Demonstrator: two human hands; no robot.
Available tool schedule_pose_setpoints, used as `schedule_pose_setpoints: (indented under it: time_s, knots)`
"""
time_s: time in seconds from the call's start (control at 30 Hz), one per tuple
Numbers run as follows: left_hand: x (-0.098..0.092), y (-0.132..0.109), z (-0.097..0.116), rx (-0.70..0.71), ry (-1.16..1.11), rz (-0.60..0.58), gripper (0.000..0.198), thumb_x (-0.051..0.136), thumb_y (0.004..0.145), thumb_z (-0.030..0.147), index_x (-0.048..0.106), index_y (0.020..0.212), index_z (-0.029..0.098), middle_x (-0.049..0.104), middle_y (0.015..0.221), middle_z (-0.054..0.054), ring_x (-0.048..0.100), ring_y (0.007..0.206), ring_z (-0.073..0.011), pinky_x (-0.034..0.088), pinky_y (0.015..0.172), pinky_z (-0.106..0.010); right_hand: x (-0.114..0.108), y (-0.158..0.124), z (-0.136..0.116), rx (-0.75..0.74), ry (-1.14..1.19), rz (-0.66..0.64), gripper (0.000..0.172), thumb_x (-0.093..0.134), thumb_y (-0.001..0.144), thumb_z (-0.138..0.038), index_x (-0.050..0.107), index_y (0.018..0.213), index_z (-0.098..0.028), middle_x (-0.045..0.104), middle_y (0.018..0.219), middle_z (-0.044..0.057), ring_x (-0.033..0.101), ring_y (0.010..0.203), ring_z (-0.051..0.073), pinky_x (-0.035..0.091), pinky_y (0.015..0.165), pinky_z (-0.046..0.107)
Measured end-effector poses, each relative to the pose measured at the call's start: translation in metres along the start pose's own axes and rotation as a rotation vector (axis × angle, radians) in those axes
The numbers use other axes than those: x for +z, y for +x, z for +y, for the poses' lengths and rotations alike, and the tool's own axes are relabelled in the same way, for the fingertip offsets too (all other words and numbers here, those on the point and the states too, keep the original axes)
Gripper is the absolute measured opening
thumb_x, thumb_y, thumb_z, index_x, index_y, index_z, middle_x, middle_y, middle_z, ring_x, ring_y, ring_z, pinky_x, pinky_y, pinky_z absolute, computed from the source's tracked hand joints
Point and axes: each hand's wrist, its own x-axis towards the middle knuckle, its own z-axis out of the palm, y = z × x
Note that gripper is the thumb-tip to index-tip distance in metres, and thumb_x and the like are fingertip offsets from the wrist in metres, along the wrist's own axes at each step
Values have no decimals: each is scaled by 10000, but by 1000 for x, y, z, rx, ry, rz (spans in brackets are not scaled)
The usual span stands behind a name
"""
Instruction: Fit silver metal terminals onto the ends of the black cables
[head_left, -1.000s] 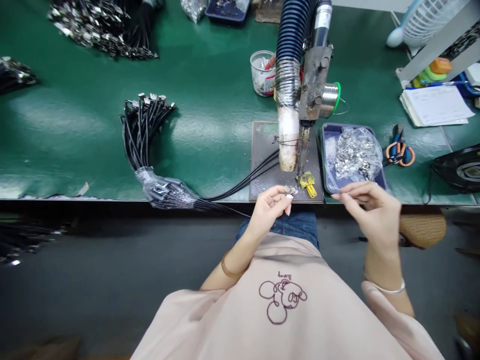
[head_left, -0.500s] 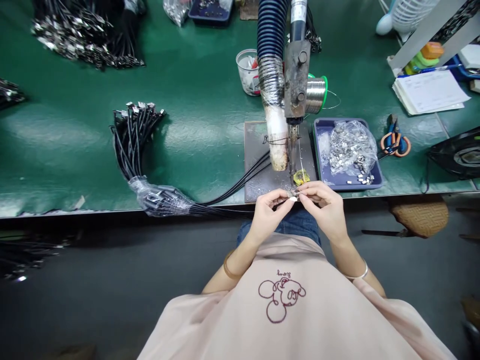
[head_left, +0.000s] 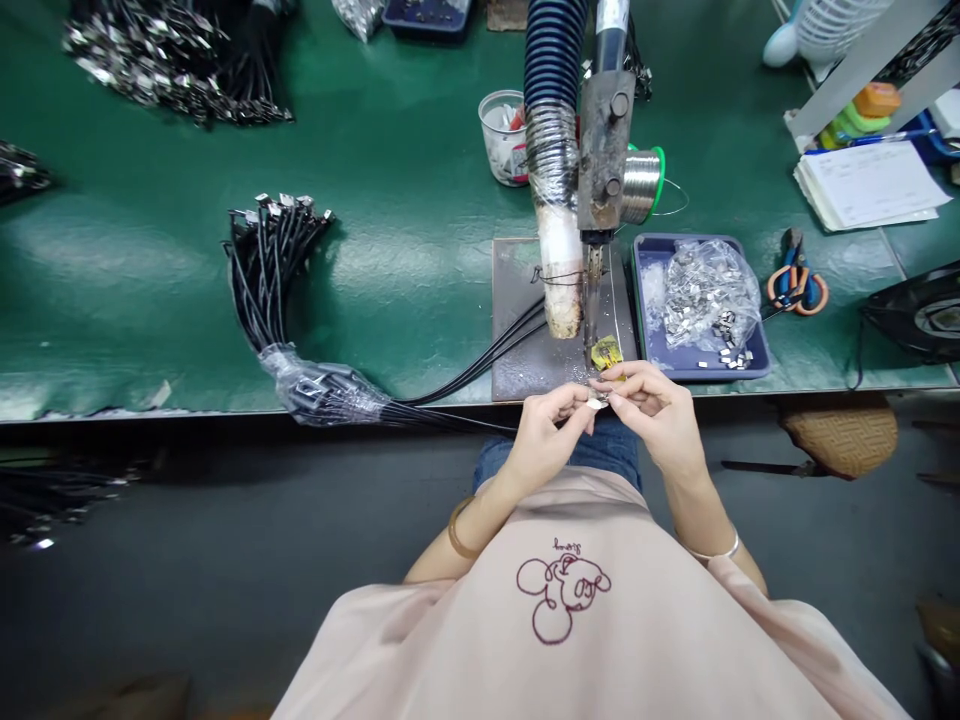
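My left hand (head_left: 551,432) is closed in a pinch at the bench edge, below the soldering iron tip. Facing it, my right hand (head_left: 658,412) pinches too. Between the two sets of fingertips is a small metallic piece, probably a cable connector (head_left: 600,396), mostly hidden. Black cables (head_left: 450,416) run from a plastic-wrapped cable bundle (head_left: 322,393) toward my left hand. The upright soldering iron (head_left: 592,305) points down just above my fingers, beside a yellow sponge-like pad (head_left: 607,352).
Right of the iron stands a blue tray (head_left: 705,372) with bagged metal shells. Pliers (head_left: 797,278) lie farther right. A fume hose (head_left: 551,150), a solder spool (head_left: 642,186) and a plastic cup (head_left: 502,140) are behind. More cable bundles (head_left: 172,70) lie at the back left.
Both hands have shifted slightly right and down, away from the iron tip, still pinching together. The bench scene has shifted slightly with my head.
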Motion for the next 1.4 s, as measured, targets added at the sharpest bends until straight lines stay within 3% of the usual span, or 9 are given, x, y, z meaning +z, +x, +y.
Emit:
schedule_pose_setpoints:
  time_s: [0.07, 0.17, 0.37, 0.47, 0.57, 0.7, 0.83, 1.4]
  knots:
    - [0, 1, 1, -155, -227, -29, 285, 626, 969, 392, 612, 817, 152, 581, 592, 23, 415, 468, -63, 339, 498, -201, 4, -2, 0, -30, -61, 48, 83, 701, 890, -215, 705, 808, -202, 693, 1077, 58, 760, 963, 191, 645, 849, 307]
    - [-3, 4, 0, -258, -390, -22, 321, 728, 884, 446, 634, 832, 143, 559, 543, 41, 341, 429, -44, 263, 452, -193, 9, -3, 0, -105, -231, 124, 66, 689, 909, -220, 740, 868, -228, 701, 1069, 54, 737, 963, 181, 637, 829, 311]
    - [-9, 10, -1, -229, -365, 123, 274, 829, 762, 382, 747, 793, 123, 612, 635, 9, 470, 561, -75, 379, 554, -206, 6, -3, -4, -253, -305, 237, 142, 611, 959, -174, 723, 991, -255, 734, 1039, 50, 726, 965, 192, 624, 816, 353]
    - [-10, 12, 0, -191, -329, 132, 223, 820, 752, 331, 741, 762, 123, 667, 695, -14, 533, 620, -96, 432, 622, -218, 5, -5, -5, -417, -366, 171, 200, 615, 933, -104, 696, 1028, -261, 759, 1035, 40, 736, 954, 190, 617, 857, 371]
    - [-10, 12, 2, -181, -296, 115, 209, 800, 763, 304, 701, 717, 126, 603, 624, 15, 479, 572, -80, 388, 581, -205, 7, -5, -2, -494, -442, 129, 214, 649, 903, -84, 688, 1020, -259, 769, 1009, 29, 737, 921, 178, 619, 840, 347]
    - [-11, 14, 3, -170, -291, 86, 199, 748, 815, 305, 689, 738, 132, 526, 588, 44, 409, 540, -66, 353, 562, -201, 8, 0, 4, -308, -328, 192, 96, 640, 930, -161, 683, 954, -244, 751, 982, 42, 733, 905, 181, 626, 784, 328]
    - [-11, 15, 2, -187, -291, 66, 236, 762, 803, 347, 678, 753, 133, 585, 656, 17, 480, 600, -87, 406, 619, -212, 7, 3, 3, -173, -293, 115, 58, 672, 927, -234, 712, 886, -245, 739, 980, 51, 719, 896, 186, 623, 770, 329]
    - [-12, 13, 3, -199, -317, -13, 244, 781, 802, 354, 700, 749, 129, 651, 701, -13, 544, 642, -104, 460, 668, -224, 1, 3, 7, -92, -188, -20, 70, 691, 923, -273, 747, 900, -238, 729, 1009, 51, 713, 906, 171, 625, 781, 302]
